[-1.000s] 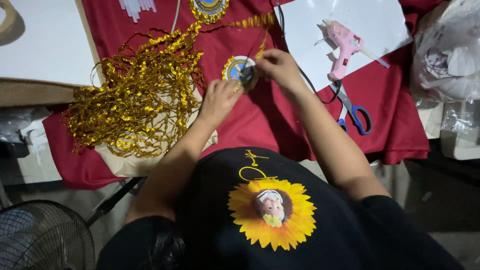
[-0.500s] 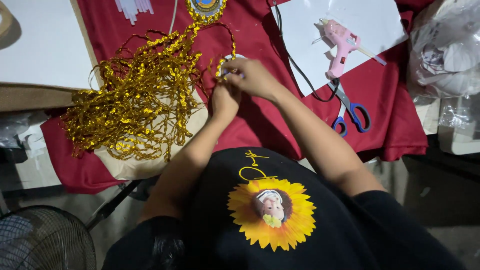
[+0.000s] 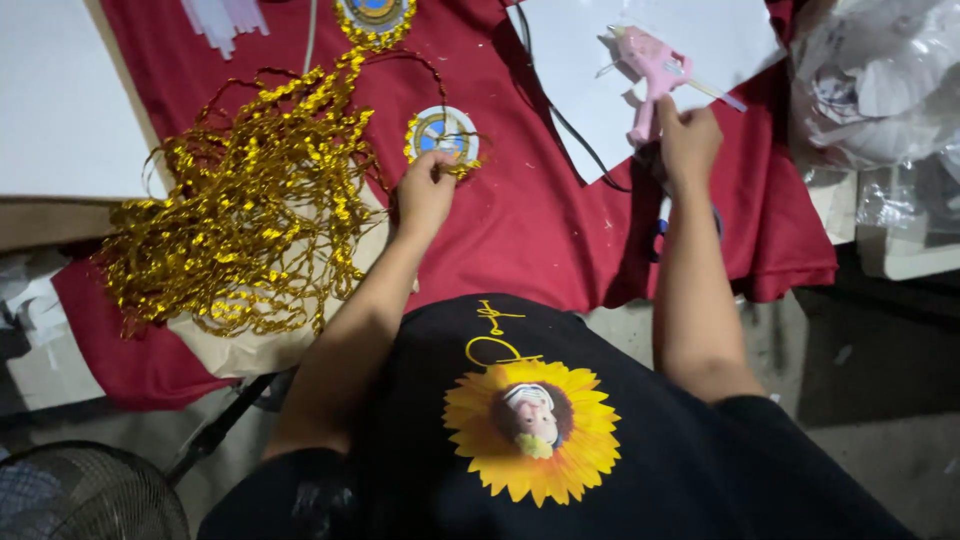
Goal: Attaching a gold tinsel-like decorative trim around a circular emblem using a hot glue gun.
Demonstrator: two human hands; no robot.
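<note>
Near the frame's middle, the left hand (image 3: 425, 195) pinches a round gold-trimmed badge (image 3: 443, 135); upper right, the right hand (image 3: 688, 140) grips a pink glue gun (image 3: 652, 68).

We see a table (image 3: 60, 225) draped with a red cloth (image 3: 540, 215). On the cloth lie a tangled heap of gold tinsel cord (image 3: 240, 215), 2 round gold-edged badges (image 3: 443, 135), and a white paper sheet (image 3: 610, 70) carrying a pink glue gun (image 3: 648, 72). A white board (image 3: 60, 100) lies at the left, crumpled clear plastic (image 3: 880, 90) at the right
</note>
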